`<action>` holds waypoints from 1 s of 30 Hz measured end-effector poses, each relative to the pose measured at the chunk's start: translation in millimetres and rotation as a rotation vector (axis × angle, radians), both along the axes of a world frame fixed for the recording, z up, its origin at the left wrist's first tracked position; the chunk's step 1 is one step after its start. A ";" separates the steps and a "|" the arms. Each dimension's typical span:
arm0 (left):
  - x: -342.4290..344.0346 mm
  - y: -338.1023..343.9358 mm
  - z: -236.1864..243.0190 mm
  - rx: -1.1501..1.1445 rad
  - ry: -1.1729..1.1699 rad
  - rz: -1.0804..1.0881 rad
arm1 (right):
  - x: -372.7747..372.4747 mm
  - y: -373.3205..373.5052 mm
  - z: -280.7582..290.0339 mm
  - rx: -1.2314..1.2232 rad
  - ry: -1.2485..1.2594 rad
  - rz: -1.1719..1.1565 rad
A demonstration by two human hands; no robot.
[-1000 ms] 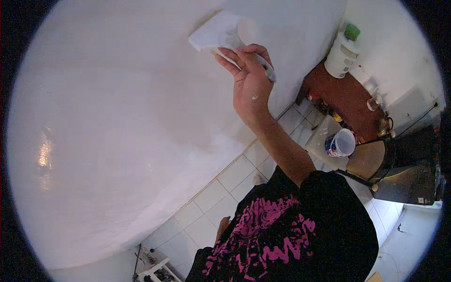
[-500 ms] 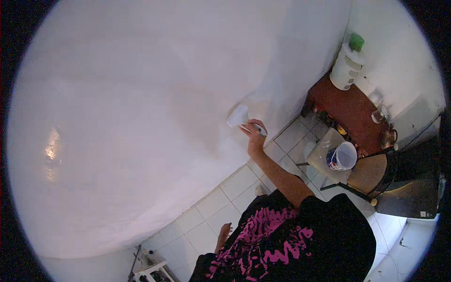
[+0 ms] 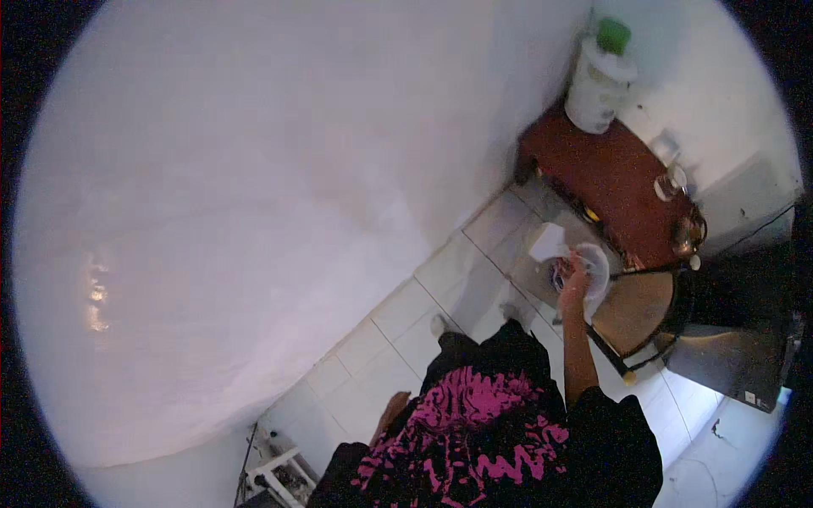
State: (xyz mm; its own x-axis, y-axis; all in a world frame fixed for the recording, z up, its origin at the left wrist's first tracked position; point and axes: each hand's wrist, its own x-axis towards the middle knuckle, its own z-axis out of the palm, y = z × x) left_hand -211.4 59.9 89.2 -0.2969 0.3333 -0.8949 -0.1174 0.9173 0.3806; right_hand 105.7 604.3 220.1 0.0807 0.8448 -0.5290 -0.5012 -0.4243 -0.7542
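Note:
My right hand (image 3: 573, 278) is closed around the handle of a wide paintbrush (image 3: 549, 243) whose head is coated white. It holds the brush over a white plastic bucket (image 3: 598, 269), with the brush head sticking out past the far left side of the rim. The hand and brush hide part of the bucket, and its contents cannot be made out. Beside my left hip hangs my left hand (image 3: 392, 413), loosely open with nothing visible in it; its fingers are blurred. A large whitish wall (image 3: 254, 212) fills the left, with damp-looking patches.
The bucket rests on a chair (image 3: 639, 313) to the right. Behind it stands a reddish-brown table (image 3: 593, 173) bearing a white container (image 3: 600, 89) with a green top, a glass jar (image 3: 670, 183) and a metal kettle (image 3: 689, 230). A white rack (image 3: 284, 474) is at lower left; tiles cover the floor.
My right hand has left the wall with the paintbrush and moved right to the bucket. My body and view have turned slightly to the right. The left hand stays low at my side.

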 end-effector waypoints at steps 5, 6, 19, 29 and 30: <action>24.8 38.5 12.3 0.090 0.062 -0.011 | 142.5 11.3 -65.3 -0.030 -0.141 -0.116; 30.0 48.1 20.2 0.185 0.081 0.010 | 160.4 12.0 -77.4 0.006 -0.142 -0.104; 88.9 34.7 128.3 -0.234 -0.039 0.122 | 134.9 19.5 -167.8 -0.184 -0.114 -0.407; 96.9 17.4 135.2 -0.364 -0.057 0.134 | 138.8 81.4 -201.6 0.008 -1.286 0.630; 100.3 16.5 138.1 -0.290 -0.085 0.086 | 144.8 83.1 -207.9 0.216 -1.330 0.696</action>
